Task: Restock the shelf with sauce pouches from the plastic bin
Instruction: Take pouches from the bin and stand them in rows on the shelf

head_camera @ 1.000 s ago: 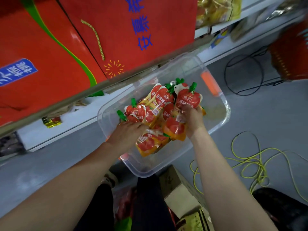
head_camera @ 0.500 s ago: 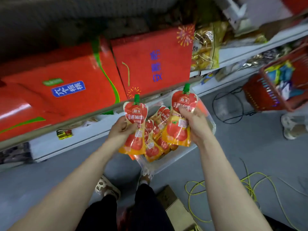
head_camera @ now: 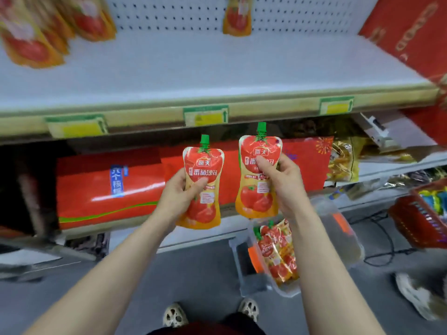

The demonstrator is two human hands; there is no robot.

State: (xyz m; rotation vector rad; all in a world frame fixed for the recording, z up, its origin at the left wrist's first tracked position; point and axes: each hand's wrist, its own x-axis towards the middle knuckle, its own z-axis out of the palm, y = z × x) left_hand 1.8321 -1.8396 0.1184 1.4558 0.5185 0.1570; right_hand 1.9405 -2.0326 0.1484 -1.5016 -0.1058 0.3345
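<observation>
1. Red-over-yellow left pouch point(head_camera: 205, 209), green cap up, is pinched by the left hand point(head_camera: 177, 198): thumb on front, fingers behind.
2. Right pouch point(head_camera: 256, 201) looks the same, sits slightly higher, and is pinched likewise by the right hand point(head_camera: 286, 187).
3. Both are upright just below the shelf point(head_camera: 193, 68) edge; more pouches point(head_camera: 278, 255) lie in the bin point(head_camera: 348, 240).

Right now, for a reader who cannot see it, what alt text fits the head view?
The left hand holds one green-capped tomato sauce pouch and the right hand a second pouch, both upright, below a white shelf where a few shelved pouches stand. The plastic bin, with more pouches inside, sits on the floor below the right arm.
</observation>
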